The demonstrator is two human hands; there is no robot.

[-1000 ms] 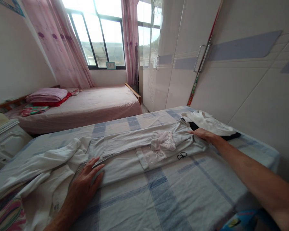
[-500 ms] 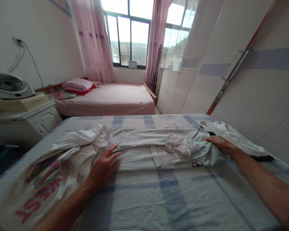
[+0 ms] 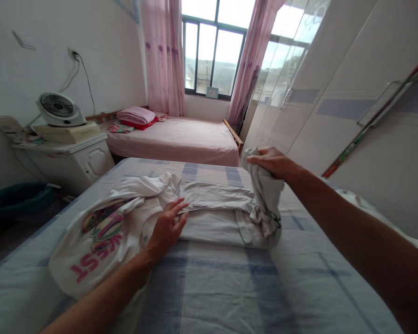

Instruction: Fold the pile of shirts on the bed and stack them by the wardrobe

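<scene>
A long, pale grey garment [image 3: 216, 222] lies folded flat across the bed. My right hand [image 3: 270, 162] grips its right end and holds that part up, so that it hangs bunched above the rest. A dark cord and some pinkish frill show low on the lifted part. My left hand [image 3: 169, 227] rests with spread fingers on the garment's left end. Beside and partly under my left forearm lies a white T-shirt [image 3: 125, 232] with a colourful print and pink letters.
Blue-and-white checked sheet [image 3: 216, 297] covers the bed. Another white garment [image 3: 379, 218] lies at the right, partly behind my right arm. Beyond are a pink bed [image 3: 181, 139] and a wardrobe [image 3: 334, 93]. A fan [image 3: 59, 109] stands on a cabinet at left, near a dark green bin [image 3: 21, 199].
My right hand has lifted the garment's right end and carried it up and leftward. My left hand stays on the left end. The view has swung slightly left.
</scene>
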